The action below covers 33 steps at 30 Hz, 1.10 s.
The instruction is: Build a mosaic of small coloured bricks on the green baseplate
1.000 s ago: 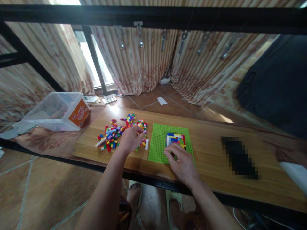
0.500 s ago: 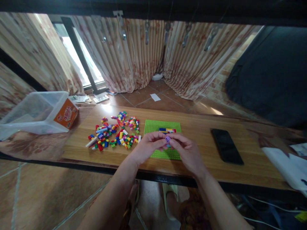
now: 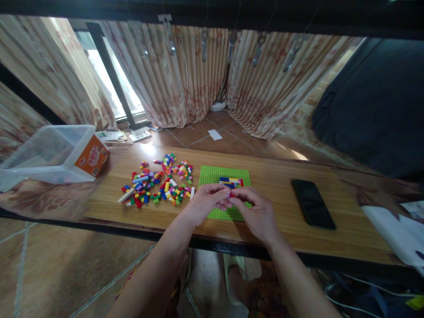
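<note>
Small brick [image 3: 231, 194] more covered than before, pinched between nearly closed fingertips of left hand [image 3: 207, 202] and right hand [image 3: 257, 211], wooden tabletop [image 3: 274, 190] beneath, striped curtains [image 3: 195, 84] hung behind

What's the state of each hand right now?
Left hand: closed, fingertips pinching a small brick, mostly hidden by the fingers.
Right hand: closed, fingertips pinching apparently the same brick.
</note>
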Each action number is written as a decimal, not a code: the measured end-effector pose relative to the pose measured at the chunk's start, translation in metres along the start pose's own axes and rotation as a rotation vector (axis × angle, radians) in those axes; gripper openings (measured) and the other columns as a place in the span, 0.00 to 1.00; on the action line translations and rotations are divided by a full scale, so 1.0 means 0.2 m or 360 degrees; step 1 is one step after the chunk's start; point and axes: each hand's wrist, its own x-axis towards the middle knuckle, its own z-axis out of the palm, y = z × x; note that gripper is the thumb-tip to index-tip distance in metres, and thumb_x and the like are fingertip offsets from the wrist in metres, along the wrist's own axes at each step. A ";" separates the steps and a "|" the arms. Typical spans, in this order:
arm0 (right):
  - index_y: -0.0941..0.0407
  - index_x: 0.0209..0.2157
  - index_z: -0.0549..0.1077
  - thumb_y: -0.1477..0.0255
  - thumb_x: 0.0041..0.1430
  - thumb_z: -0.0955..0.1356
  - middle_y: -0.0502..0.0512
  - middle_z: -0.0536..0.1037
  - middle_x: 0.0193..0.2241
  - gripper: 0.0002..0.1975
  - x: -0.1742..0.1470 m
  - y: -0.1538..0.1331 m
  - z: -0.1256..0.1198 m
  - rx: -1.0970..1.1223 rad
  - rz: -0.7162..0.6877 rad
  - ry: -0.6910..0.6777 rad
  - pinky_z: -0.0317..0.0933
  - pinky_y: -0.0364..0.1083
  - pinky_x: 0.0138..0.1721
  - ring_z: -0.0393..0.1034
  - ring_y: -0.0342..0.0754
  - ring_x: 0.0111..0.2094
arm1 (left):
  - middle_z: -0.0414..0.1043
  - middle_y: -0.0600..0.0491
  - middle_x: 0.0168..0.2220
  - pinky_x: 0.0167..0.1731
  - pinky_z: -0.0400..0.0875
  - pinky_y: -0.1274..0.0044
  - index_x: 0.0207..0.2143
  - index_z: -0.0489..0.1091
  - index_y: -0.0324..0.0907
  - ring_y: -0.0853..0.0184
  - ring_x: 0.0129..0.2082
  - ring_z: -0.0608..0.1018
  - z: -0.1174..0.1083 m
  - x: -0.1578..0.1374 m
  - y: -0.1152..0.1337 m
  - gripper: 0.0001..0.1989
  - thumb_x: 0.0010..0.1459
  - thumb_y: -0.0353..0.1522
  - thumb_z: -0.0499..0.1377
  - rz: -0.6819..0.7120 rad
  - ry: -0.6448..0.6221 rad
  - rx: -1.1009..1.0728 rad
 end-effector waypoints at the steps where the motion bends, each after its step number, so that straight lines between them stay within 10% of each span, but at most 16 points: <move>1: 0.52 0.36 0.77 0.66 0.59 0.68 0.52 0.79 0.35 0.07 0.00 0.00 0.00 0.0008 -0.0006 -0.0008 0.66 0.48 0.39 0.73 0.47 0.36 | 0.74 0.54 0.25 0.27 0.67 0.81 0.31 0.74 0.35 0.74 0.25 0.75 0.00 0.00 0.00 0.18 0.46 0.41 0.69 -0.0002 0.0000 -0.0004; 15: 0.55 0.32 0.79 0.64 0.54 0.70 0.49 0.76 0.24 0.09 0.05 0.16 -0.11 0.0150 0.0329 0.0408 0.64 0.46 0.32 0.69 0.45 0.26 | 0.74 0.54 0.24 0.25 0.66 0.81 0.27 0.73 0.37 0.75 0.22 0.73 -0.04 0.01 0.03 0.13 0.51 0.39 0.65 0.0042 0.0310 0.0135; 33: 0.54 0.31 0.77 0.68 0.64 0.62 0.57 0.74 0.34 0.14 0.05 0.15 -0.06 -0.0778 -0.0149 -0.0156 0.65 0.51 0.38 0.71 0.51 0.35 | 0.69 0.56 0.20 0.22 0.61 0.81 0.24 0.70 0.37 0.76 0.18 0.68 -0.07 0.04 0.02 0.09 0.55 0.33 0.59 0.0185 0.0478 0.0307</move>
